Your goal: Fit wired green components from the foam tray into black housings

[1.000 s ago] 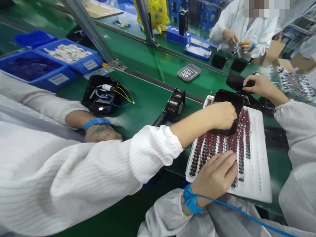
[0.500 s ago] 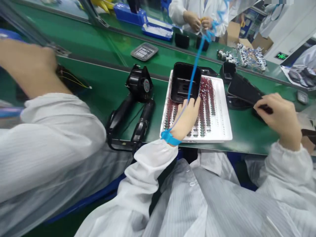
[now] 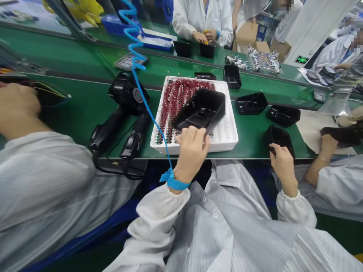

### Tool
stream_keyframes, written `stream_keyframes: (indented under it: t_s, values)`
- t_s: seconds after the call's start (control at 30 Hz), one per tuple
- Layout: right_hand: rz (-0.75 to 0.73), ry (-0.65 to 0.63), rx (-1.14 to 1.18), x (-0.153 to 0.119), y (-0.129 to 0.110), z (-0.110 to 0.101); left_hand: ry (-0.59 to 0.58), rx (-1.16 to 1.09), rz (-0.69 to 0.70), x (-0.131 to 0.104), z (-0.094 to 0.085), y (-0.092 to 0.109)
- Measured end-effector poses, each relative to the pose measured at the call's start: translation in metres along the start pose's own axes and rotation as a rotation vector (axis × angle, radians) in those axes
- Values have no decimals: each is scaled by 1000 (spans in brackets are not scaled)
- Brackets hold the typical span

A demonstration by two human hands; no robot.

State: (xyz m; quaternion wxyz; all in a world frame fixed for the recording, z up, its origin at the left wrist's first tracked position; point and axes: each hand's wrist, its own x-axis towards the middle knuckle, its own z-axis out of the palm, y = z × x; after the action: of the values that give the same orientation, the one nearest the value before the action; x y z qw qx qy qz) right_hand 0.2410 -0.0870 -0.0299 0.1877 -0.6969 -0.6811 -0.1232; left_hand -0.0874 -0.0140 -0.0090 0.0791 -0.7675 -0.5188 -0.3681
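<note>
My left hand (image 3: 193,151), with a blue strap (image 3: 174,180) on its wrist, grips the near edge of a black open housing (image 3: 201,109). The housing is tilted above a white foam tray (image 3: 231,130) that carries rows of red-wired parts (image 3: 176,102). To the right, my right hand (image 3: 282,162) has its fingers on the near side of a second black housing (image 3: 279,138) at the table's front edge. Two more black housings (image 3: 252,102) (image 3: 284,115) lie between the tray and that hand.
Two black heat guns (image 3: 124,113) lie left of the tray. A blue coiled cord (image 3: 136,45) hangs across the view. Co-workers' hands (image 3: 19,107) (image 3: 329,145) are at both sides. Another person (image 3: 204,22) works across the table.
The view has shifted right. My left hand has lifted and tilted the black housing over the tray. My right hand has let go of a dark flat piece and moved to a housing nearer the front edge.
</note>
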Motion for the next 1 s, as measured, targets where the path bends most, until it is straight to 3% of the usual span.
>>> stream_keyframes:
  t_s: [0.1,0.2,0.37,0.5,0.63,0.73,1.0]
  values:
    - [126,47,-52,-5,13,5,2,-128,282,-11,5,31]
    - [173,9,-76,4,31,7,-87,-215,487,-15,25,64]
    - [177,-169,-102,38,69,15,-326,-216,594,-15,78,101]
    - [203,-216,-106,58,85,28,-524,-221,586,-10,112,107]
    - [124,-262,-98,65,90,40,-592,-207,561,-1,125,101]
    - [92,-294,-66,69,92,46,-582,-212,458,2,131,98]
    - [31,-430,241,93,96,44,-461,-176,1,-8,144,109]
